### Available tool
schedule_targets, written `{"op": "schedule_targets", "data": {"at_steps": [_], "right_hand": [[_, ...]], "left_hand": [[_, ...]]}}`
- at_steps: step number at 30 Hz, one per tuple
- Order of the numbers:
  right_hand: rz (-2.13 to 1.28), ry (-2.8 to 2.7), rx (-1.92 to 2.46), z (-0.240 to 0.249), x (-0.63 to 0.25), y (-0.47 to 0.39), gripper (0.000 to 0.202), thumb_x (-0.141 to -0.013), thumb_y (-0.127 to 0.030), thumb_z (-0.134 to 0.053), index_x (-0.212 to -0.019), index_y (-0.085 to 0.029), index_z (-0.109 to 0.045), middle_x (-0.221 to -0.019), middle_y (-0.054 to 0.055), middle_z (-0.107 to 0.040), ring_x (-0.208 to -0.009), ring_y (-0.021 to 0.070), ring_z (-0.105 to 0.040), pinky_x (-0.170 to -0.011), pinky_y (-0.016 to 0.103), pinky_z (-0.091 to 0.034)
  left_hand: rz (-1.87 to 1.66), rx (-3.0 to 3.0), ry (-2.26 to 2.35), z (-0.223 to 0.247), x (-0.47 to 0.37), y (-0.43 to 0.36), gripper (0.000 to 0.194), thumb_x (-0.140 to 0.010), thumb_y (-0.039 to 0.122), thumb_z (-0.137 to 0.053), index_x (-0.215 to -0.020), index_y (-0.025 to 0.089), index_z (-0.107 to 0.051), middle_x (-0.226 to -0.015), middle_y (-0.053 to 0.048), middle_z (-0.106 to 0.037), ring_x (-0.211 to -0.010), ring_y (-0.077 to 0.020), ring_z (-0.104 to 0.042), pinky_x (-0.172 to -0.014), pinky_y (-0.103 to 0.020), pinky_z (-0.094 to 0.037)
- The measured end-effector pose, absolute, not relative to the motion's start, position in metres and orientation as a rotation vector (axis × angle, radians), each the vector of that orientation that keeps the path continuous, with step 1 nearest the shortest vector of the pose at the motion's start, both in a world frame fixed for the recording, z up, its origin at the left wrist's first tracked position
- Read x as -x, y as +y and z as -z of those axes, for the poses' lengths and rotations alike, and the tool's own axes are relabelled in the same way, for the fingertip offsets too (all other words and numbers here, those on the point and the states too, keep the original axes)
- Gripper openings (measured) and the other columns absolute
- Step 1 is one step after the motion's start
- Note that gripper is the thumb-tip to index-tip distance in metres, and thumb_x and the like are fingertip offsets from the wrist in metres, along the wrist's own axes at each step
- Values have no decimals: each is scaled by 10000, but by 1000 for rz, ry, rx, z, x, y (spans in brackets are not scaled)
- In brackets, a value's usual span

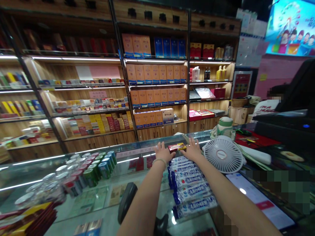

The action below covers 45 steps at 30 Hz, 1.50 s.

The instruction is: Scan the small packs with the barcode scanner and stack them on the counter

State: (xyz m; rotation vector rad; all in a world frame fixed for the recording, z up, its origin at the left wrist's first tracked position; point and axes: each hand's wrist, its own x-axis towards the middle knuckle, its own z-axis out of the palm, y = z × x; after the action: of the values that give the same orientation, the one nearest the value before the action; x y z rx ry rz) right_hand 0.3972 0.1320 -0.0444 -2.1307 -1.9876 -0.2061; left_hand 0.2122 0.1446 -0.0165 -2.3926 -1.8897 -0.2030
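Note:
A small red and yellow snack packet [177,147] lies between my two hands at the far end of a row of blue and white packets [190,188] on the glass counter [103,206]. My left hand [162,152] is at its left end, fingers stretched upward and apart, the thumb at the packet. On the opposite side, my right hand [192,149] has its fingers spread and its thumb close to the yellow end. Neither hand looks wrapped around the packet; whether both thumbs press on it is too small to make out.
To the right stand a white fan [223,154], a green and white flask [225,126] and a lit phone-like screen [262,200]. Rows of cans [91,175] and a dark scanner-like device [126,201] are left. Shelves [157,72] of boxes rise behind; a person [267,106] is at right.

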Motion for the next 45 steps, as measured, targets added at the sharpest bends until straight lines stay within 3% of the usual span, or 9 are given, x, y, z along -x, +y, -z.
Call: {"op": "schedule_targets", "data": {"at_steps": [7, 14, 27, 36, 45], "right_hand": [[149, -2020, 2113, 44, -397, 137, 704, -941, -598, -450, -1402, -87, -601, -1671, 215, -226, -1569, 367, -70, -1224, 532, 38], [200, -2051, 2026, 33, -398, 135, 647, -908, -634, -541, -1223, -103, -737, -1628, 207, -344, -1551, 371, -139, -1241, 527, -27], [169, -2075, 1873, 23, -387, 128, 501, -878, -668, -594, -886, -226, -829, -1564, 146, -474, -1525, 355, -252, -1218, 591, -126], [262, -1935, 1736, -9, -359, 105, 393, -921, -571, -599, -819, -260, -816, -1584, 93, -459, -1544, 323, -204, -1213, 604, -120], [317, -1731, 1508, -30, -313, 74, 254, -870, -459, -686, -756, -254, -783, -1574, 64, -470, -1537, 322, -190, -1185, 620, -149]], "left_hand": [[134, 2407, -1900, 13, -212, 143, 641, -870, 670, -502, -1338, 263, -663, -1676, -121, -274, -1551, -394, -144, -1203, -653, -169], [149, 2345, -1857, 4, -205, 137, 573, -889, 676, -485, -1200, 272, -747, -1620, -113, -396, -1537, -390, -181, -1201, -656, -151], [201, 2277, -1878, -13, -184, 113, 460, -817, 614, -658, -1076, 258, -787, -1524, -116, -526, -1515, -395, -233, -1201, -672, -114], [365, 2154, -1878, -49, -150, 92, 445, -859, 652, -572, -998, 297, -802, -1572, -75, -472, -1534, -351, -183, -1211, -661, -52], [635, 2030, -1780, -77, -95, 51, 364, -799, 609, -705, -937, 287, -802, -1581, -84, -456, -1525, -351, -210, -1207, -667, -93]]}}
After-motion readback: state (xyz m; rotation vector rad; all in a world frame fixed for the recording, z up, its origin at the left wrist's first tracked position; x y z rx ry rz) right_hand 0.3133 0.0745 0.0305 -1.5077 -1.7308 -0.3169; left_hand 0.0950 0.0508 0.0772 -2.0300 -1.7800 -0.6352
